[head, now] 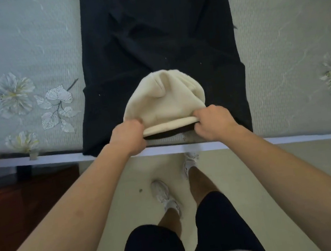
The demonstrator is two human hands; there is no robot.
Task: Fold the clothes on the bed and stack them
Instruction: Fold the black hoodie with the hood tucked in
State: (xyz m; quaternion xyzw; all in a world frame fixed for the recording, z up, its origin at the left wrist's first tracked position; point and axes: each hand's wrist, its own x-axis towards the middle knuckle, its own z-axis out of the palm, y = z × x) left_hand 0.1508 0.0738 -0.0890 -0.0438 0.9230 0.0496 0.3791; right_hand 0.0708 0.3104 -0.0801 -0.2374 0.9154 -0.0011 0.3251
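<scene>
A cream knit beanie [164, 99] lies on a dark, flattened garment [159, 41] spread lengthwise on the bed [22, 49]. My left hand [128, 133] grips the beanie's rim at its left corner. My right hand [213, 121] grips the rim at its right corner. The rim is lifted a little, showing a dark gap beneath it. The crown of the beanie points away from me and is creased in the middle.
The bed has a pale green cover with white flower prints [15, 93]. Its near edge [184, 147] runs across the view. A dark wooden piece of furniture [23, 209] stands at the lower left. My legs and white shoes [163, 193] stand on the pale floor.
</scene>
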